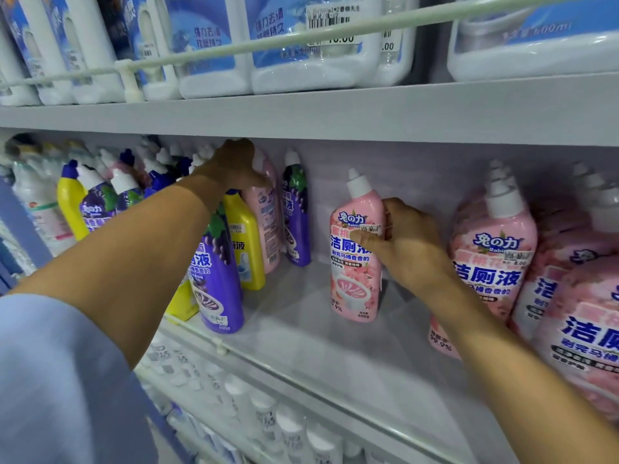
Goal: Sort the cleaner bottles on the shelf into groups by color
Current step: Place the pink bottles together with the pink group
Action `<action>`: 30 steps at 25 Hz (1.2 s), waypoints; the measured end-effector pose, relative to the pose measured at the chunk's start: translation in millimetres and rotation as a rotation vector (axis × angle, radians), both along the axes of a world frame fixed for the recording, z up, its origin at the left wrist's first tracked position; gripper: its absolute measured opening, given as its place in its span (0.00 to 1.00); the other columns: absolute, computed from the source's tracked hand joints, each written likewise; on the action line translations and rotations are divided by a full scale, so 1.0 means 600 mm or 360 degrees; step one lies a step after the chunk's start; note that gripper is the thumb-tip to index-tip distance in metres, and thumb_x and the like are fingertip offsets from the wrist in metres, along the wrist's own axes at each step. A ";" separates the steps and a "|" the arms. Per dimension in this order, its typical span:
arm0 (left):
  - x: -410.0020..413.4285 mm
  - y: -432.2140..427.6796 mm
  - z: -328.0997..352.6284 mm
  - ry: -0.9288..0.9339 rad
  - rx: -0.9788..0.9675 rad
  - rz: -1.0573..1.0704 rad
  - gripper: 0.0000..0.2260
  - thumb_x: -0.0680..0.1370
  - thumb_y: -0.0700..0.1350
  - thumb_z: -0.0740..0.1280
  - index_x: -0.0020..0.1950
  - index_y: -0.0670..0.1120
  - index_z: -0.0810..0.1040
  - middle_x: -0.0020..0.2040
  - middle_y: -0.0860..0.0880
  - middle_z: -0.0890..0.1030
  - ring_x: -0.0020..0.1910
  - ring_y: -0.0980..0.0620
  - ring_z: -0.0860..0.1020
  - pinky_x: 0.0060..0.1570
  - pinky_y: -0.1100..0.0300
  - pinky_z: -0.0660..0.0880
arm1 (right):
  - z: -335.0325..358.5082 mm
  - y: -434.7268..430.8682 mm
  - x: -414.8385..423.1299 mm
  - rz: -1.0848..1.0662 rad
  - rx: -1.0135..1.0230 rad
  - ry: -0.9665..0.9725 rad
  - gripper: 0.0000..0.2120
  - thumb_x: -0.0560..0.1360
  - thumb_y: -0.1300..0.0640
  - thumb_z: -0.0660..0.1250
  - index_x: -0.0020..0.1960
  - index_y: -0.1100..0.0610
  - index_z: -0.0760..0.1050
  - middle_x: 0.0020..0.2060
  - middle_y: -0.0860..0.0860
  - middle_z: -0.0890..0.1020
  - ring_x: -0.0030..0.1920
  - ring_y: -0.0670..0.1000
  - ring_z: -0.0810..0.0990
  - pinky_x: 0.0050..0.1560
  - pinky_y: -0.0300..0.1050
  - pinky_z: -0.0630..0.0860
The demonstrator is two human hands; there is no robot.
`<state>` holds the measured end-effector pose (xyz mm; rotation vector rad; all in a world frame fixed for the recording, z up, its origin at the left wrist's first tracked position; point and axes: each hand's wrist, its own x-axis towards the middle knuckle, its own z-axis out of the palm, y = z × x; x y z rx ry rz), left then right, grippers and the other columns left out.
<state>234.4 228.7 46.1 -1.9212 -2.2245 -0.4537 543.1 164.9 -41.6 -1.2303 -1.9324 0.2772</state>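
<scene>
My right hand [407,244] grips a pink cleaner bottle [355,262] that stands upright alone in the middle of the shelf [301,333]. My left hand [234,169] reaches to the back and holds the neck of another pink bottle [264,212]. Beside that one stand a purple bottle [294,212] on its right and a yellow bottle [246,242] in front. Nearer the shelf edge is a purple bottle [217,279]. A group of pink bottles [495,259] fills the right end.
Mixed yellow, purple and pink bottles [97,195] crowd the left end. White and blue jugs [294,45] sit on the upper shelf behind a wire rail [234,51]. A clear lip [274,373] runs along the shelf front. White bottles [268,413] stand on the shelf below.
</scene>
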 end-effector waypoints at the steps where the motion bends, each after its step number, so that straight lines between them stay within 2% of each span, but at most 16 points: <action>1: 0.000 0.002 0.001 0.0004 0.0012 0.0006 0.30 0.71 0.56 0.78 0.61 0.36 0.75 0.60 0.36 0.77 0.60 0.36 0.75 0.49 0.54 0.69 | 0.000 0.001 0.000 -0.0008 0.0007 -0.0015 0.23 0.72 0.41 0.74 0.58 0.56 0.77 0.52 0.52 0.86 0.48 0.54 0.84 0.52 0.51 0.82; 6: 0.011 -0.004 0.008 -0.0064 0.0043 -0.0031 0.28 0.70 0.53 0.79 0.61 0.37 0.78 0.61 0.38 0.79 0.60 0.36 0.77 0.53 0.51 0.74 | 0.008 0.002 0.003 -0.0037 -0.0026 -0.0096 0.23 0.72 0.41 0.75 0.58 0.56 0.77 0.53 0.52 0.86 0.50 0.54 0.84 0.52 0.49 0.81; 10: 0.017 -0.017 0.013 -0.0100 0.0054 -0.0127 0.27 0.69 0.51 0.80 0.63 0.40 0.79 0.62 0.41 0.78 0.61 0.40 0.77 0.56 0.54 0.73 | 0.016 0.001 0.007 -0.0046 -0.0075 -0.0111 0.23 0.70 0.39 0.76 0.56 0.54 0.78 0.52 0.52 0.86 0.49 0.54 0.84 0.51 0.48 0.80; 15: 0.034 -0.033 0.028 -0.0102 -0.0086 -0.0255 0.26 0.70 0.49 0.79 0.64 0.43 0.78 0.62 0.42 0.80 0.60 0.42 0.77 0.59 0.54 0.74 | 0.025 -0.017 0.019 -0.0108 -0.0120 -0.0240 0.22 0.72 0.41 0.75 0.55 0.56 0.77 0.51 0.54 0.85 0.50 0.57 0.83 0.45 0.43 0.71; 18: 0.044 -0.046 0.033 -0.0143 -0.0195 -0.0341 0.24 0.72 0.49 0.78 0.65 0.45 0.76 0.59 0.45 0.80 0.57 0.45 0.78 0.58 0.55 0.74 | 0.030 -0.046 0.024 -0.0089 -0.0118 -0.0200 0.21 0.72 0.44 0.76 0.54 0.59 0.77 0.49 0.55 0.85 0.48 0.57 0.82 0.45 0.44 0.73; 22: 0.055 -0.061 0.035 -0.0287 -0.0293 -0.0485 0.23 0.72 0.46 0.78 0.63 0.42 0.76 0.55 0.40 0.81 0.49 0.43 0.78 0.49 0.56 0.72 | 0.036 -0.080 0.025 -0.0183 -0.0095 -0.0270 0.21 0.72 0.46 0.76 0.52 0.62 0.76 0.48 0.58 0.84 0.47 0.59 0.81 0.41 0.45 0.67; 24: 0.061 -0.078 0.034 -0.0341 -0.0267 -0.0537 0.21 0.73 0.46 0.78 0.62 0.42 0.76 0.53 0.42 0.80 0.50 0.44 0.78 0.49 0.57 0.72 | 0.039 -0.096 0.021 -0.0229 -0.0144 -0.0287 0.20 0.73 0.46 0.76 0.52 0.61 0.76 0.49 0.57 0.84 0.48 0.59 0.81 0.43 0.45 0.71; 26: 0.065 -0.099 0.033 -0.0367 -0.0228 -0.0559 0.21 0.72 0.50 0.78 0.60 0.48 0.76 0.55 0.46 0.80 0.54 0.47 0.78 0.57 0.55 0.75 | 0.040 -0.110 0.017 -0.0253 -0.0196 -0.0264 0.20 0.73 0.46 0.76 0.53 0.60 0.76 0.48 0.56 0.85 0.47 0.58 0.83 0.47 0.49 0.78; 28: 0.061 -0.117 0.030 -0.0423 -0.0239 -0.0630 0.21 0.68 0.53 0.80 0.55 0.51 0.77 0.55 0.48 0.82 0.56 0.46 0.80 0.62 0.50 0.76 | 0.041 -0.126 0.011 -0.0282 -0.0253 -0.0224 0.20 0.71 0.46 0.77 0.53 0.59 0.77 0.48 0.56 0.85 0.47 0.58 0.84 0.50 0.54 0.81; 30: 0.049 -0.126 0.025 -0.0486 -0.0225 -0.0734 0.26 0.61 0.57 0.80 0.54 0.50 0.78 0.55 0.46 0.83 0.56 0.44 0.81 0.61 0.46 0.78 | 0.041 -0.141 0.007 -0.0322 -0.0265 -0.0215 0.21 0.70 0.44 0.78 0.53 0.58 0.78 0.49 0.56 0.85 0.47 0.58 0.84 0.49 0.56 0.81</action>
